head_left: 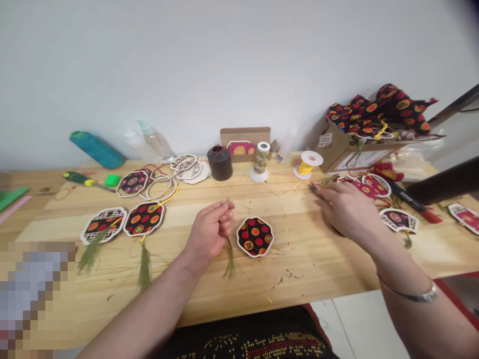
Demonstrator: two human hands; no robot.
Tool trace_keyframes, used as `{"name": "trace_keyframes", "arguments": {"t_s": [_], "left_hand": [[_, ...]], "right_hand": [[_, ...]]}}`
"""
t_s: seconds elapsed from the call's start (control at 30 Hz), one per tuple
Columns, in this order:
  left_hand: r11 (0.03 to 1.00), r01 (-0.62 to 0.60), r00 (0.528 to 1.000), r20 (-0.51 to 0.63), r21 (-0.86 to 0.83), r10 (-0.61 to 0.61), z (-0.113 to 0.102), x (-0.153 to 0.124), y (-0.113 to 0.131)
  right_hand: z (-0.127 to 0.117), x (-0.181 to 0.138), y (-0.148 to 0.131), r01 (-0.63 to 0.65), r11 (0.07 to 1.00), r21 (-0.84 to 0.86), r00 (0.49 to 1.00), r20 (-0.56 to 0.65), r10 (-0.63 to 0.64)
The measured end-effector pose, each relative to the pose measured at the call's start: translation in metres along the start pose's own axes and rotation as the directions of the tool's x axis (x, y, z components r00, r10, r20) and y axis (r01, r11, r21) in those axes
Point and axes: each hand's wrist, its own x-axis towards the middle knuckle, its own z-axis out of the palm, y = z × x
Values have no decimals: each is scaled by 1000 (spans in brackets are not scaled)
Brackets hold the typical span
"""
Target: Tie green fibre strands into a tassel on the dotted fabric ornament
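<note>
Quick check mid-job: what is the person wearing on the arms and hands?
The left arm and right arm are bare, with no sleeves in view. The left hand and right hand have no gloves, and no rings show. A thin silver bangle sits on the right wrist; the left wrist wears nothing.

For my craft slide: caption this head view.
Left hand pinches a green tassel beside a fabric ornament; right hand lies near yellow cord.
</note>
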Motion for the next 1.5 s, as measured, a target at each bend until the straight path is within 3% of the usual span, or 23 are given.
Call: {"name": "trace_keyframes", "arguments": {"t_s": [0.07,0.13,0.27,0.37,0.73,1.07,1.17,1.23,1.3,1.37,1.43,1.5], "left_hand": [[1000,4,1000,9,4,-4,0,0,-1],[1000,10,1000,17,10,-10,0,0,-2],[1000,16,1000,15,9,-17,0,1,-2],[1000,25,999,19,1,-25,1,1,-2],[999,53,999,8,-11,-53,4,-1,-2],[998,65,997,31,-21,-64,3,-1,-3],[998,59,998,28,-19,-59,3,-1,-3],[999,49,999,16,-20,-49,3,0,-3],[999,39,999,4,-19,-39,3,0,-3],[999,32,999,0,-12,-32,2,1,-3],[1000,23,1000,11,5,-23,2,1,-4],[999,9,1000,21,44,-10,2,1,-5]], "right_hand": [[-3,15,-25,283,907,311,959,-88,-269],[-3,31,-50,428,745,511,889,-92,-448],[7,52,-82,548,609,573,783,-98,-614],[18,55,-87,579,589,564,757,-104,-645],[34,54,-88,613,599,515,740,-108,-664],[41,54,-90,598,611,519,752,-101,-651],[39,55,-89,558,563,610,776,-142,-614],[37,55,-88,473,514,716,837,-181,-517],[35,54,-90,304,462,833,933,-161,-323],[33,53,-92,97,381,919,994,-68,-87],[30,49,-96,-30,326,945,996,1,88],[29,44,-102,-7,394,919,981,-70,180]]}}
